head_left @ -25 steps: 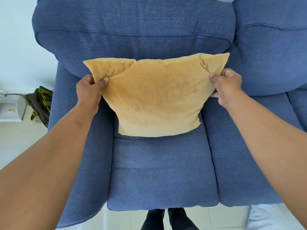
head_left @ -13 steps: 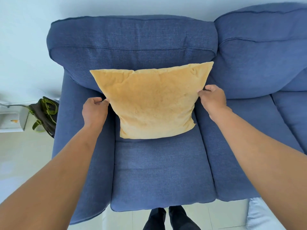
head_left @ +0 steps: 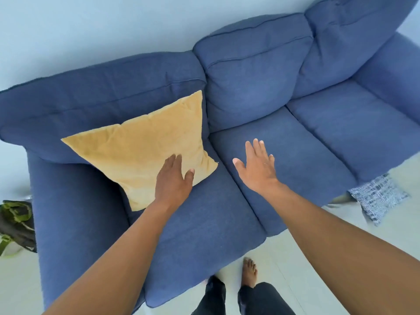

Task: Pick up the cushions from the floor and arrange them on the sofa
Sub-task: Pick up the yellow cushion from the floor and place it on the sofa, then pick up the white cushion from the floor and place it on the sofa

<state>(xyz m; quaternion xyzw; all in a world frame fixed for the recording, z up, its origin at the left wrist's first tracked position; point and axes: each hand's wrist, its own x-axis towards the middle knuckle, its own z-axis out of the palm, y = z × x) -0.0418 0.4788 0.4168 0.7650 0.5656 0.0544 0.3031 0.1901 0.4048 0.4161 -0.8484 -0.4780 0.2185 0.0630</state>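
Left hand (head_left: 173,178): letting go, now lying flat and open-palmed on the yellow cushion (head_left: 145,148).
Right hand (head_left: 258,165): fingers spread, holding nothing, drifting clear over the middle seat.
Cushion: sitting propped against the sofa (head_left: 306,137) backrest at the left end.
Next: the patterned cushion (head_left: 377,198) is waiting on the floor, right.

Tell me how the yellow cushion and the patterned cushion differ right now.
The yellow cushion is plain; the patterned cushion is blue and white. The yellow cushion leans on the sofa backrest under the left hand; the patterned cushion lies on the floor, untouched. Both look square and soft.
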